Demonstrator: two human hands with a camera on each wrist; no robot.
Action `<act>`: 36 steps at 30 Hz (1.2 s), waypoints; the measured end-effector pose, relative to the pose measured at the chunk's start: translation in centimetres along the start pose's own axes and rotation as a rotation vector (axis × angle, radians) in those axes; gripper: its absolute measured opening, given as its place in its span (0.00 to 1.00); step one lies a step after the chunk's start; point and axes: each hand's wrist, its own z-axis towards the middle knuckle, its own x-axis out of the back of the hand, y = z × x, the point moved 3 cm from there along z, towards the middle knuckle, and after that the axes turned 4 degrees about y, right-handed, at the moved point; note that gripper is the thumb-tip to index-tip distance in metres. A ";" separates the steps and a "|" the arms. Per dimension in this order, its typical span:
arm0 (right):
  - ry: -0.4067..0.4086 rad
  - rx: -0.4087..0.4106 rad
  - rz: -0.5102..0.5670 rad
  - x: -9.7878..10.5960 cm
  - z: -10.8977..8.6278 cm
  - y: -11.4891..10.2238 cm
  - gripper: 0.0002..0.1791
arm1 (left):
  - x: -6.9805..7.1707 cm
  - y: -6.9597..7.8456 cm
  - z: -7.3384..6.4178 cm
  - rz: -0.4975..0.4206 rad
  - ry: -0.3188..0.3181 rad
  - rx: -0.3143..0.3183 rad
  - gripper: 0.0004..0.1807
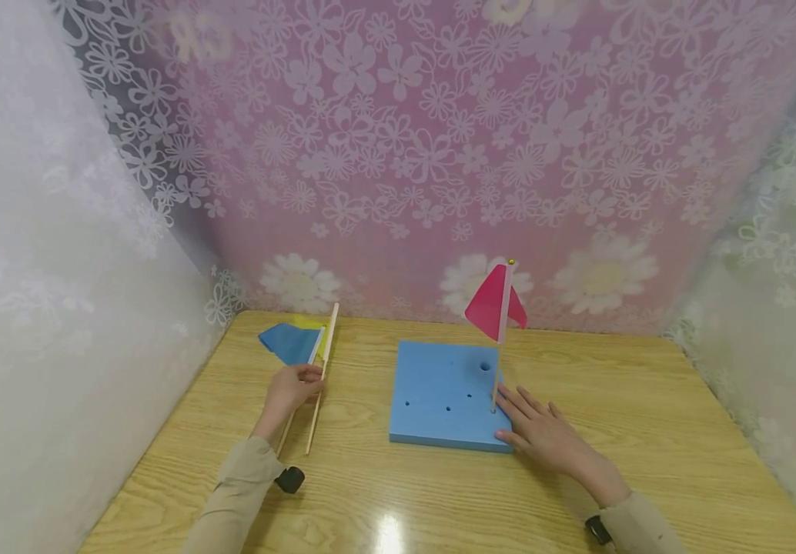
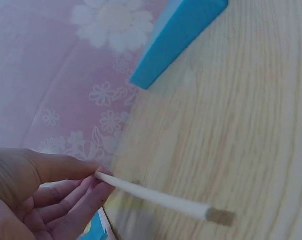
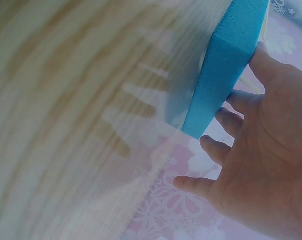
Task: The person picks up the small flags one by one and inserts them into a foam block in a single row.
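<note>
My left hand point(image 1: 294, 388) pinches the thin wooden stick point(image 2: 156, 196) of the yellow flag point(image 1: 309, 322) between thumb and fingertips. Its lower end points toward me. The blue flag point(image 1: 290, 342) lies on the table under that hand, partly over the yellow cloth. On the right, my right hand point(image 1: 543, 435) rests with straight, spread fingers against the right edge of a blue foam block point(image 1: 422, 377). A pink flag point(image 1: 488, 304) with a small gold tip stands upright in a hole of this block, close to those fingers.
Several holes show in the block, with a larger hole point(image 1: 484, 367) near its back right. The wooden table point(image 1: 363, 492) meets a pink flowered backdrop point(image 1: 405, 154) behind. Pale flowered curtains point(image 1: 58, 269) hang at both sides.
</note>
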 end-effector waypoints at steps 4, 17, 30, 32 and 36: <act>-0.024 -0.018 0.000 0.3 0.1 -0.3 0.37 | -0.3 0.7 0.1 -0.079 0.014 -0.029 0.17; -0.021 -0.024 0.027 0.7 0.0 -0.7 0.36 | -1.4 2.7 0.1 -0.334 0.002 -0.139 0.18; -0.059 -0.046 0.016 0.8 -0.1 -0.8 0.36 | -3.3 5.2 -0.6 -0.424 -0.009 -0.283 0.18; -0.063 -0.052 0.028 0.9 -0.1 -0.9 0.37 | -3.8 5.7 -0.8 -0.435 0.012 -0.326 0.17; -0.032 -0.026 0.030 0.8 -0.2 -0.8 0.36 | -4.8 7.1 -1.2 -0.463 0.042 -0.402 0.17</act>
